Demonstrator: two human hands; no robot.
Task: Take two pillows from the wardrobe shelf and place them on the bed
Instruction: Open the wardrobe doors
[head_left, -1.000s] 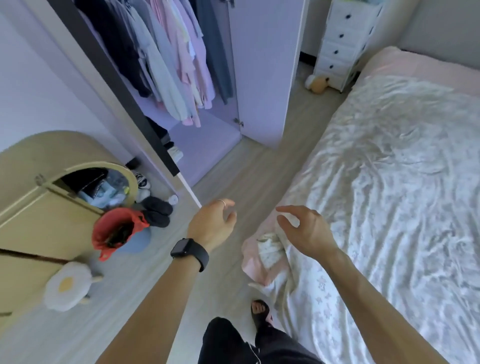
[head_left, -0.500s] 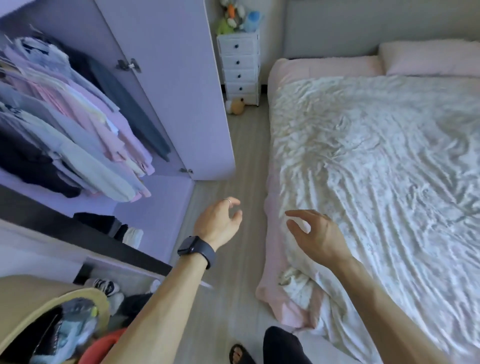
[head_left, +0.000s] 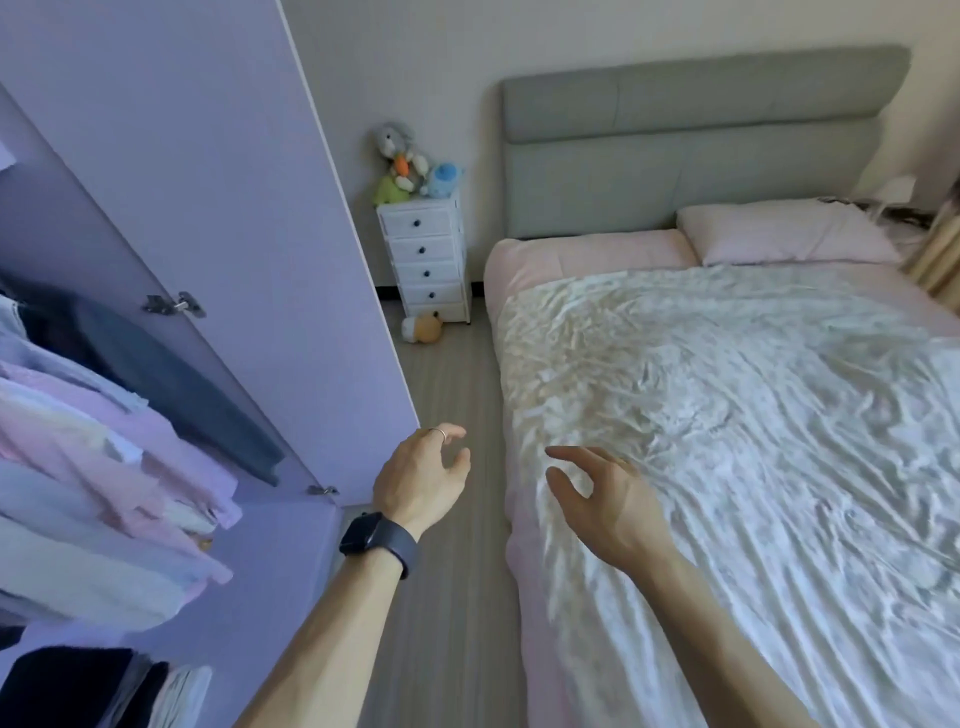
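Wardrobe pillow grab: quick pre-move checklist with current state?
1. Left hand free: ok, open and empty.
2. Right hand free: ok, open and empty.
3. Wardrobe door open: ok, hanging clothes exposed.
4. Pillows on the wardrobe shelf located: cannot tell, shelf out of frame.
5. Drop spot on bed: ok, left head end bare beside one pink pillow.
6. Floor path between wardrobe and bed: ok.

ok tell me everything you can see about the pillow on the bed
The pillow is pale pink, soft and plump, in a lightly creased fabric cover. It lies flat at the head of the bed, on the far right side, close against the grey padded headboard. The white crinkled cover stops just short of it. Neither hand touches it.
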